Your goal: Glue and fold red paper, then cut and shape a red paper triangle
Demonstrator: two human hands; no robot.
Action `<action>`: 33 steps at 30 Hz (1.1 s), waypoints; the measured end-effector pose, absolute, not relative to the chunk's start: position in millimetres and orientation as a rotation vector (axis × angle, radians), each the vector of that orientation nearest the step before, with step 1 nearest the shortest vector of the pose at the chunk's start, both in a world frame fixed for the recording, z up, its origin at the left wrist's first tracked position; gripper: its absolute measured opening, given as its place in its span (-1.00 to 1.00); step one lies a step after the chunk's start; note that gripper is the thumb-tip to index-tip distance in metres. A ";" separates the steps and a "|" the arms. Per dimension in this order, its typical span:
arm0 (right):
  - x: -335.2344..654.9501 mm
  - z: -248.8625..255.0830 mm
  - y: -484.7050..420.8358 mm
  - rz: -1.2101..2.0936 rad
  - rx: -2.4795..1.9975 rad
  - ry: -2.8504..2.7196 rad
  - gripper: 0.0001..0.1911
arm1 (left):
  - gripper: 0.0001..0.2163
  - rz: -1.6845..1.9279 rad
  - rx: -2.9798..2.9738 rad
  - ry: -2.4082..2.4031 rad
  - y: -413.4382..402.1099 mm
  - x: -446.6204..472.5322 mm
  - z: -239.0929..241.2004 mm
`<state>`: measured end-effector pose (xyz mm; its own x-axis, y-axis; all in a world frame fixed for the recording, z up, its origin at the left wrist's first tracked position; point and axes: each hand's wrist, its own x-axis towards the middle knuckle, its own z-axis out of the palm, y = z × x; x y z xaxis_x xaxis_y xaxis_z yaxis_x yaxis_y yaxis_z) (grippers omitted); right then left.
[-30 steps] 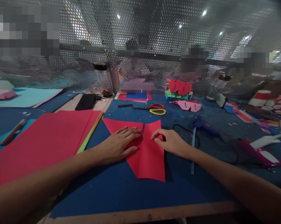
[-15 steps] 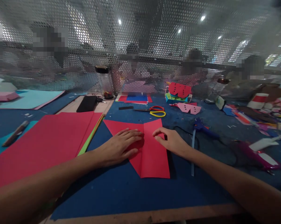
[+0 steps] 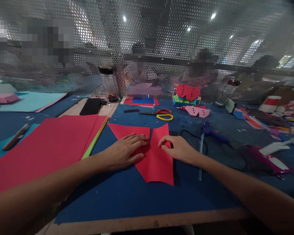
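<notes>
A creased sheet of red paper (image 3: 161,166) lies on the blue tabletop in front of me. A narrow dark gap runs down from its top edge along the middle crease, and the right panel bows slightly. My left hand (image 3: 128,150) rests flat on the left part of the sheet, fingers stretched out beside the crease and holding nothing. At the right panel, my right hand (image 3: 177,148) has thumb and forefinger curled together on the paper. Part of the pinch is hidden by the fingers.
Scissors (image 3: 161,114) with red and yellow handles lie beyond the sheet. Large red sheets (image 3: 54,140) are stacked on the left. To the right are a blue glue gun (image 3: 214,134), a light-blue strip (image 3: 201,156) and a purple glue gun (image 3: 269,160). A jar (image 3: 109,85) stands behind.
A gap has opened at the top of the crease, where the sheet was joined before. My right hand has shifted slightly left, and the right panel now curves. My left hand stays in place.
</notes>
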<state>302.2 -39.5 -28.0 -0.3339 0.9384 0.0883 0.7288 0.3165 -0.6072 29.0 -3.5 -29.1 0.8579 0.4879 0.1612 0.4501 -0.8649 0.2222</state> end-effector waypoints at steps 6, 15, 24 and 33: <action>303.8 -27.1 -40.8 0.638 -1.424 -2.145 -0.81 | -0.56 0.334 2.837 0.717 -3.0 27.8 -29.0; 304.6 -24.2 -40.0 0.612 -1.437 -2.126 -0.84 | -0.66 0.414 2.821 0.520 -7.3 27.9 -25.9; 304.2 -23.6 -45.8 0.681 -1.441 -2.185 -0.83 | -0.66 0.393 2.846 0.550 -8.0 28.6 -27.8; 305.4 -23.2 -45.6 0.687 -1.401 -2.206 -0.83 | -0.66 0.397 2.839 0.544 -8.2 28.1 -27.6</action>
